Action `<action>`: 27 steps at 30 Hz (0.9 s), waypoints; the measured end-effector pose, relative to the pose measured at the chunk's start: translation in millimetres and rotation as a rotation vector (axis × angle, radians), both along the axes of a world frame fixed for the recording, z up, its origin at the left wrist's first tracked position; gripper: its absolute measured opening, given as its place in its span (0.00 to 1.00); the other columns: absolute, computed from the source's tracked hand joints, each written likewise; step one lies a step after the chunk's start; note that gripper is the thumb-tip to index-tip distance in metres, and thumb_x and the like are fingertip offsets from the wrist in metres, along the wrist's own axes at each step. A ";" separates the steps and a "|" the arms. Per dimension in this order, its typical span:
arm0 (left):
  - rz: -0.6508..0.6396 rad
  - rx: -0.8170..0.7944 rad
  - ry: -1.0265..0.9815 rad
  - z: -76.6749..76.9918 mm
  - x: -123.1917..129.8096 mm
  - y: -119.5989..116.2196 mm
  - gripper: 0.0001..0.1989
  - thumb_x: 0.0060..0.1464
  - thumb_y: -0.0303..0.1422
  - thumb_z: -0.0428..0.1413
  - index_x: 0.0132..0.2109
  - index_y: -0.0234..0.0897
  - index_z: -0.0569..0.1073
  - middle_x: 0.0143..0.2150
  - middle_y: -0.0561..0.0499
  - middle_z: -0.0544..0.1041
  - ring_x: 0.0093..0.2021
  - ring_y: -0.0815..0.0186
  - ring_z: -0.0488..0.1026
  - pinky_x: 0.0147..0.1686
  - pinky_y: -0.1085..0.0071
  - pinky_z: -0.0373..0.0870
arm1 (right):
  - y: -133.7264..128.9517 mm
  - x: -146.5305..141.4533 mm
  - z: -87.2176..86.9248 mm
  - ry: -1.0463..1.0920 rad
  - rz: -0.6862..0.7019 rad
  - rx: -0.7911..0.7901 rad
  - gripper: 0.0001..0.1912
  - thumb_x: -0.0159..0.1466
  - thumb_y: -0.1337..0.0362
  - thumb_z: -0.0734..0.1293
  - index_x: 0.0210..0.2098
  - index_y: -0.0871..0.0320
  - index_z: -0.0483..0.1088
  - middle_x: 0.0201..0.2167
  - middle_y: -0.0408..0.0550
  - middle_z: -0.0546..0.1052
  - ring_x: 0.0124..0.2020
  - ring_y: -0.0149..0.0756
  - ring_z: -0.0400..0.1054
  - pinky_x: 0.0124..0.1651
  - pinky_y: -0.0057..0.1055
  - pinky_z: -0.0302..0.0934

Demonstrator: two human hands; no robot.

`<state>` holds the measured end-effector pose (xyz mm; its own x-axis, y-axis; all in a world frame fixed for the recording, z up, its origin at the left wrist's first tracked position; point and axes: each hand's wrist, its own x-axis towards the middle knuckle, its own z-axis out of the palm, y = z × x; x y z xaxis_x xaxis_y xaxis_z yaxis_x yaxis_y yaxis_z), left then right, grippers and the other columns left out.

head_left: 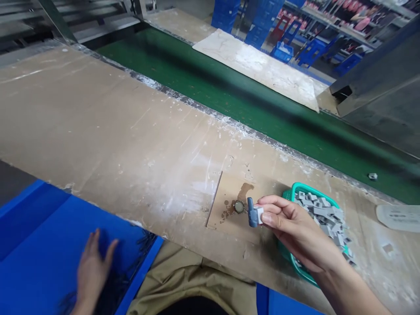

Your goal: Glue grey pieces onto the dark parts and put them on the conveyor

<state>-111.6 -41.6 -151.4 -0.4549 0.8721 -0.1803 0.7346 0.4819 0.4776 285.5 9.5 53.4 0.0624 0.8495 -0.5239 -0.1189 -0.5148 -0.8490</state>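
Between the thumb and fingers of my right hand point(288, 223) is a small part, dark grey-blue on one side and light grey on the other point(253, 213). Just left of it, a small round cap-like piece point(239, 206) rests on a stained piece of cardboard point(218, 210). A green basket point(299, 187) full of light grey pieces point(323, 210) stands beside and partly behind my right hand. My left hand point(93, 269), fingers apart, is over a blue bin point(59, 227), near dark thin pieces point(113, 288) at the bin's right side.
Beyond the worn tabletop point(98, 122) runs a green conveyor belt point(197, 83), with a small grey piece point(372, 176) on it at right. A translucent plastic item point(398, 217) lies at the right edge. Blue crates point(259, 22) stand behind; a person point(362, 19) is far back.
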 end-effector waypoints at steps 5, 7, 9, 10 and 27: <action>-0.456 -0.038 -0.004 -61.1 7.2 -28.4 0.25 0.60 0.39 0.41 0.59 0.35 0.66 0.67 0.37 0.52 0.67 0.47 0.42 0.60 0.38 0.43 | -4.2 1.3 4.5 -0.022 -0.005 0.024 0.17 0.47 0.57 0.78 0.34 0.55 0.74 0.31 0.48 0.78 0.32 0.37 0.72 0.38 0.32 0.67; -0.540 -0.039 -0.077 -68.6 7.1 -32.0 0.22 0.59 0.36 0.42 0.57 0.39 0.69 0.64 0.39 0.60 0.65 0.50 0.50 0.60 0.41 0.48 | -5.7 1.7 6.6 -0.007 -0.004 0.031 0.17 0.47 0.57 0.78 0.34 0.56 0.74 0.32 0.49 0.79 0.32 0.37 0.72 0.39 0.32 0.67; -0.585 -0.043 -0.154 -66.5 4.8 -31.0 0.21 0.57 0.35 0.43 0.55 0.41 0.71 0.60 0.42 0.67 0.63 0.51 0.57 0.61 0.44 0.50 | -7.2 2.0 8.2 0.018 -0.015 0.038 0.16 0.47 0.58 0.78 0.33 0.55 0.74 0.32 0.48 0.79 0.32 0.35 0.72 0.39 0.31 0.67; -0.586 -0.042 -0.185 -63.0 3.6 -29.6 0.21 0.55 0.36 0.45 0.53 0.40 0.72 0.58 0.42 0.69 0.62 0.51 0.60 0.61 0.46 0.51 | -7.9 2.1 8.7 0.033 -0.021 0.040 0.16 0.47 0.59 0.78 0.33 0.55 0.74 0.31 0.48 0.78 0.32 0.34 0.71 0.38 0.30 0.66; -0.003 -0.226 -0.578 -34.7 13.1 -8.5 0.22 0.35 0.50 0.59 0.36 0.40 0.76 0.38 0.45 0.81 0.45 0.46 0.76 0.50 0.53 0.70 | -15.7 15.2 15.6 0.108 -0.115 0.086 0.15 0.47 0.62 0.78 0.33 0.56 0.74 0.28 0.45 0.78 0.30 0.33 0.71 0.35 0.27 0.66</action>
